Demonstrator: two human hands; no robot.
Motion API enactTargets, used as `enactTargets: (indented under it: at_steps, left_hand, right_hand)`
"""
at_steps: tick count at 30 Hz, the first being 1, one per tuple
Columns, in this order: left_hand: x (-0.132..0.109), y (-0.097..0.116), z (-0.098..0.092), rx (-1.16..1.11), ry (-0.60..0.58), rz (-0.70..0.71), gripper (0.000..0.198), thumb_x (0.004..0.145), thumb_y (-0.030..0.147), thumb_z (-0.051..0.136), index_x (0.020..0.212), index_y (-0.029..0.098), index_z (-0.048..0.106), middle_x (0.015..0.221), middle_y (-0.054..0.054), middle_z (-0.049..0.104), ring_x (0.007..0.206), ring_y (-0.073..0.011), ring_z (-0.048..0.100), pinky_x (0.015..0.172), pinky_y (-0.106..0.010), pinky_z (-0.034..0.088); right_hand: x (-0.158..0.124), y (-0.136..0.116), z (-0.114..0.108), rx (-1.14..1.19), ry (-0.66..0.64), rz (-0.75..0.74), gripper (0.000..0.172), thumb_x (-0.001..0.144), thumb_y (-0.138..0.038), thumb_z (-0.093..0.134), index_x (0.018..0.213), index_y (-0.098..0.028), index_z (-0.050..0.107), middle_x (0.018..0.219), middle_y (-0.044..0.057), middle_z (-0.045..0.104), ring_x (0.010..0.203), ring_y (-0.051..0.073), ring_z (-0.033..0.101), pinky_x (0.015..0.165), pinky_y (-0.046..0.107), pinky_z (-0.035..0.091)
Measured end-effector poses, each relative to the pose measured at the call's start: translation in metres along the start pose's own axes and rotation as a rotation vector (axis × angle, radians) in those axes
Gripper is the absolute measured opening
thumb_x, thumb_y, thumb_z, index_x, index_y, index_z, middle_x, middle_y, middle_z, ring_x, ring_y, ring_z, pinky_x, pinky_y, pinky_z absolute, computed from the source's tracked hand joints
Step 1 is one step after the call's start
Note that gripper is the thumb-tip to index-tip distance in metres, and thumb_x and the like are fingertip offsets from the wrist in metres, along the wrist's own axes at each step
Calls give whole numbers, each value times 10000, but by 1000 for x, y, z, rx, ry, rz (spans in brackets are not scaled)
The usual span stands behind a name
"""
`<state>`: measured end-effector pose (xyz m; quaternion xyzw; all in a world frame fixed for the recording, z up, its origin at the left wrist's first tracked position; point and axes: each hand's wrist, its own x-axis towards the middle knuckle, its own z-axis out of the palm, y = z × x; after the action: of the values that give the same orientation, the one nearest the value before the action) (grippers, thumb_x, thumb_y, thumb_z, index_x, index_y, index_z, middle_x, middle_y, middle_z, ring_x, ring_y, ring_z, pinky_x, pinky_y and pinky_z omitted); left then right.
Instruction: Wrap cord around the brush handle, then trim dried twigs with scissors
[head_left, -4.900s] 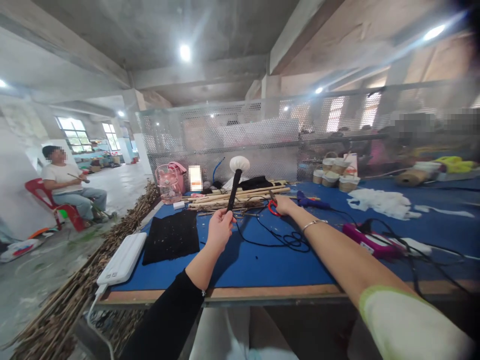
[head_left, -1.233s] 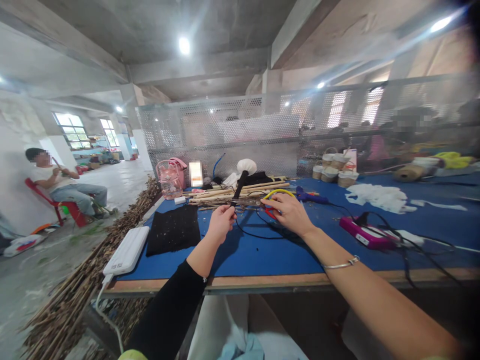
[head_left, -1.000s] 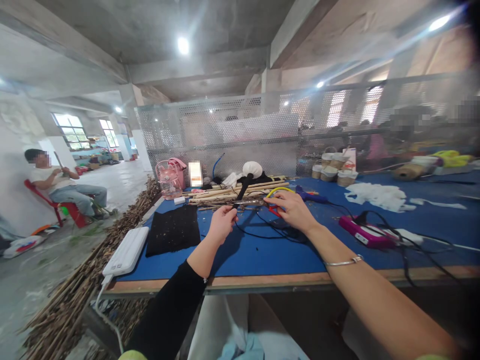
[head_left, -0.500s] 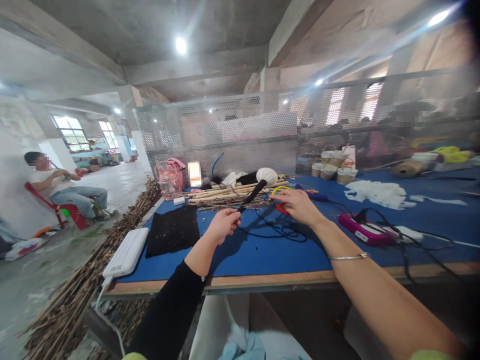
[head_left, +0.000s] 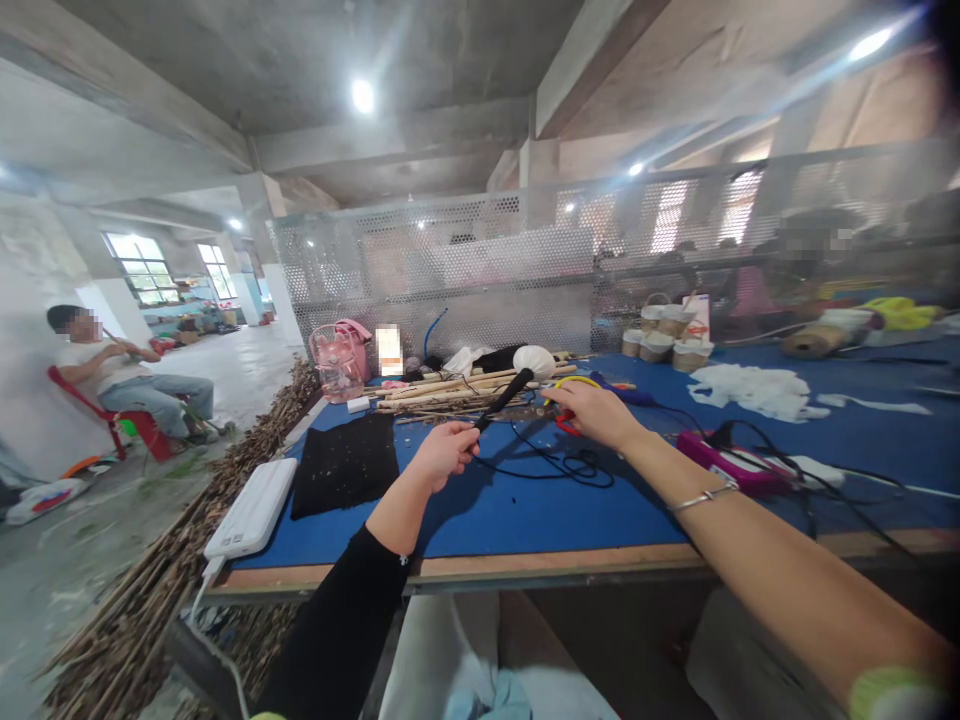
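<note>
My left hand (head_left: 448, 450) is closed around the lower end of a black-wrapped stick (head_left: 504, 398), which tilts up and away to the right. A white round bundle (head_left: 534, 361) appears at its far end; whether the two are joined I cannot tell. My right hand (head_left: 592, 410) has its fingers closed at a pair of scissors with a yellow handle loop (head_left: 577, 380) and a red one (head_left: 567, 424). The dark blades point left toward the stick and are partly hard to make out. A thin black cord (head_left: 540, 470) trails in loops on the blue table beneath both hands.
Bare sticks (head_left: 450, 388) lie behind my hands. A black cloth (head_left: 345, 465) and white power bank (head_left: 251, 507) are left; a purple box (head_left: 727, 465) with cables and white strips (head_left: 757, 390) are right. A person (head_left: 124, 370) sits at far left.
My right hand has shifted slightly, and more of the yellow handle loop shows above it, with the red loop a little farther right. My left hand and the stick have barely moved.
</note>
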<state>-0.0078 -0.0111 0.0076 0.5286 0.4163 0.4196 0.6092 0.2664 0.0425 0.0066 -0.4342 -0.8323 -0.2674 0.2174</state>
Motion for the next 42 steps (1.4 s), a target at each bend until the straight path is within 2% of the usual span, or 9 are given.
enactTargets:
  at_steps: [9, 13, 19, 27, 31, 33, 38, 40, 42]
  left_hand:
    - [0, 0, -4, -19, -55, 2, 266, 671, 336, 652, 692, 160, 454, 567, 37, 468, 368, 1, 257, 357, -136, 88]
    - [3, -3, -2, -21, 0, 42, 250, 669, 331, 648, 719, 158, 475, 568, 28, 495, 365, -4, 266, 359, -142, 95]
    - [3, -4, 2, 21, 92, 79, 229, 687, 314, 619, 777, 163, 472, 548, 35, 507, 360, -12, 266, 359, -148, 126]
    - [2, -3, 5, 31, 84, 98, 242, 682, 326, 622, 793, 155, 490, 521, 51, 483, 357, -16, 272, 351, -149, 141]
    - [0, 2, 5, -6, 114, 153, 283, 682, 360, 627, 821, 144, 507, 533, 52, 468, 360, -11, 272, 348, -146, 152]
    - [-14, 3, -2, -28, 176, 198, 321, 695, 372, 617, 897, 141, 524, 547, 55, 460, 372, -15, 290, 348, -143, 167]
    - [-86, -15, -46, -52, 447, 369, 406, 741, 441, 568, 1033, 164, 516, 560, 75, 415, 404, -23, 303, 379, -142, 253]
    - [-111, -25, -68, -3, 614, 447, 438, 750, 455, 554, 1068, 156, 507, 552, 74, 419, 449, -39, 367, 463, -162, 360]
    - [-121, -29, -86, 12, 745, 453, 456, 739, 465, 560, 1070, 157, 501, 599, 51, 473, 505, -53, 428, 487, -163, 369]
  right_hand:
    - [-17, 29, -4, -26, 82, 69, 451, 682, -87, 485, 1120, -156, 568, 979, 102, 584, 918, 220, 531, 785, 320, 433]
    - [-12, -1, -19, 60, 130, 97, 475, 677, -98, 486, 1141, -174, 555, 991, 89, 580, 946, 218, 525, 828, 320, 425]
    - [1, -49, -23, 83, 36, 119, 462, 694, -119, 497, 1137, -225, 575, 995, 66, 603, 888, 195, 548, 704, 263, 431]
    - [-9, -12, -16, 117, 59, 379, 429, 706, -205, 527, 1131, -211, 587, 1056, 84, 607, 974, 234, 543, 779, 308, 431]
    - [-15, -7, -23, 343, 98, 591, 429, 710, -275, 544, 1128, -181, 573, 989, 75, 629, 851, 205, 582, 738, 299, 445]
    - [-17, -13, -31, 508, 0, 604, 480, 686, -324, 589, 1138, -166, 561, 875, 54, 640, 744, 179, 582, 691, 285, 446]
    - [-15, -42, -55, 815, -483, 374, 732, 614, -477, 673, 1250, -164, 489, 636, -10, 575, 535, 128, 493, 519, 241, 381]
    - [-3, -60, -56, 843, -587, 266, 681, 639, -484, 654, 1230, -174, 522, 663, 5, 590, 555, 131, 503, 534, 239, 380]
    - [19, -86, -48, 801, -609, 139, 563, 695, -456, 605, 1190, -191, 567, 764, 39, 631, 643, 154, 545, 598, 250, 400]
